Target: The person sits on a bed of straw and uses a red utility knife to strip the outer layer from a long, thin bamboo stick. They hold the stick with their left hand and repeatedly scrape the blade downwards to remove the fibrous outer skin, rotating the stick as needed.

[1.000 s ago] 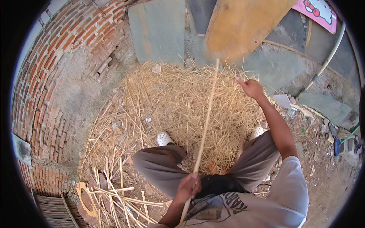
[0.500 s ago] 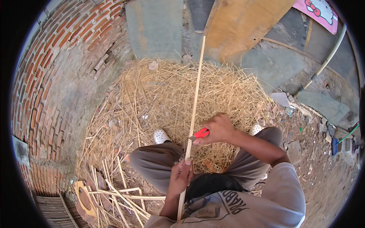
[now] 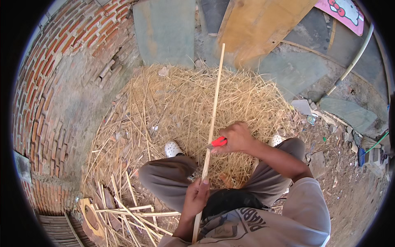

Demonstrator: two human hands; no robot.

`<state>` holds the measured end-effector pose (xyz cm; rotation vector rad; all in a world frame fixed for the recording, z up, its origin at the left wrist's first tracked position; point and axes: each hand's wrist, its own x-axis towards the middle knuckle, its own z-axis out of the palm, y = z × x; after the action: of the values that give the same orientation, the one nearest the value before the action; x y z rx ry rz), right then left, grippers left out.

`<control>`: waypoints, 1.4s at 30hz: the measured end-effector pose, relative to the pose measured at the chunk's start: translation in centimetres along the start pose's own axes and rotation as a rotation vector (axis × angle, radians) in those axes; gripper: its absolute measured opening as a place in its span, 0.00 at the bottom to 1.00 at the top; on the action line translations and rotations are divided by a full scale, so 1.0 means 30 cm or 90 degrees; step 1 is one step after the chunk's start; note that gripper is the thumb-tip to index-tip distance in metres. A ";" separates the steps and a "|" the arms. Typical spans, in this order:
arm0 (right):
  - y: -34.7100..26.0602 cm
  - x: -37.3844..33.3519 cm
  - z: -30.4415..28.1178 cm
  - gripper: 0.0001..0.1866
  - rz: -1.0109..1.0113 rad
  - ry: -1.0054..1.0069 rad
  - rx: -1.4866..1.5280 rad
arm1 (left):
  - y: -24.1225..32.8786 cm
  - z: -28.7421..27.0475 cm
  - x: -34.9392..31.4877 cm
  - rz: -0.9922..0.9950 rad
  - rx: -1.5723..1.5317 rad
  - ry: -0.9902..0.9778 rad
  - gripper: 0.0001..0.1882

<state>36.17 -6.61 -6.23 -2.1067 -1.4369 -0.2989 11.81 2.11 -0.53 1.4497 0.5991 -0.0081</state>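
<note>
A long pale bamboo strip runs lengthwise from beside my waist out over the straw, its far tip near the leaning boards. My left hand is closed round its lower part, close to my lap. In my right hand is a knife with a red handle, gripped with the fingers curled. The knife's short dark blade lies against the strip between my knees. Part of the strip's near end passes along my left forearm.
Straw-like shavings cover the ground ahead. More cut strips lie crossed at my left, beside a yellowish piece with a rounded cut-out. A brick wall rises on the left; boards lean at the back. Rubble is scattered at right.
My left hand has drawn back a little toward my body, and the strip's far tip has come nearer with it. My right hand and the knife stay almost in place.
</note>
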 end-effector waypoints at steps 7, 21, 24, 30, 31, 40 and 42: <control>0.164 0.074 -0.011 0.39 0.039 0.046 -0.072 | -0.039 -0.005 -0.019 0.072 0.051 -0.027 0.18; 0.484 0.256 -0.115 0.42 0.282 0.062 -0.133 | -0.042 0.020 -0.066 0.037 0.043 -0.071 0.15; 0.603 0.238 -0.176 0.41 0.363 0.081 -0.155 | -0.067 0.043 -0.084 0.031 0.037 -0.108 0.15; 0.827 0.103 -0.229 0.37 0.483 0.164 -0.132 | -0.138 0.065 -0.105 0.045 0.108 -0.169 0.15; 0.824 0.090 -0.226 0.37 0.454 0.172 -0.156 | -0.150 0.063 -0.111 0.022 0.105 -0.177 0.15; 0.998 -0.067 -0.286 0.49 0.784 0.245 -0.037 | -0.142 0.044 -0.261 -0.002 0.100 -0.248 0.13; 0.974 -0.079 -0.301 0.49 0.755 0.212 -0.061 | -0.202 0.009 -0.249 -0.074 0.038 -0.145 0.14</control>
<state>62.90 -21.26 -9.51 -2.4320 0.1271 -0.2098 3.36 -1.62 -3.24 1.4451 0.4991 -0.2812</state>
